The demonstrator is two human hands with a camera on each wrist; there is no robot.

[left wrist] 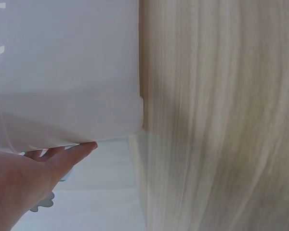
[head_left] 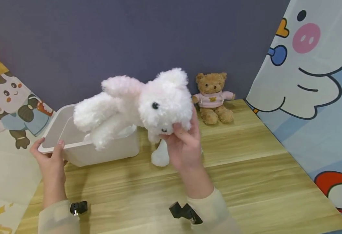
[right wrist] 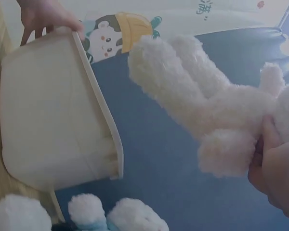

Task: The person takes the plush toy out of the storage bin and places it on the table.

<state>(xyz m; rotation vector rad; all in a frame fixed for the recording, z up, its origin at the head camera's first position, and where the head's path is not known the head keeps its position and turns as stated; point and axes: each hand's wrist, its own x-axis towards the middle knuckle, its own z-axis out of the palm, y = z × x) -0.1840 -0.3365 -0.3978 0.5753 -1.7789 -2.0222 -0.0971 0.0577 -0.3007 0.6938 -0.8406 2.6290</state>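
My right hand [head_left: 185, 146] holds a fluffy white plush animal [head_left: 165, 100] by its head and neck, with the thumb at its muzzle. The toy lies sideways in the air, its legs over a white plastic bin [head_left: 100, 151]. In the right wrist view its legs [right wrist: 164, 72] point toward the bin's open side. My left hand [head_left: 51, 162] grips the bin's near left corner, thumb at the rim. From the left wrist view, the fingers [left wrist: 72, 156] lie along the bin's outer wall. The bin's inside is partly hidden by the toy.
A brown teddy bear [head_left: 212, 97] in a pink top sits at the back of the wooden table [head_left: 247, 169]. Another white plush piece [head_left: 160, 156] shows behind my right hand, mostly hidden. A dark panel [head_left: 130, 39] stands behind; cartoon-printed walls flank both sides.
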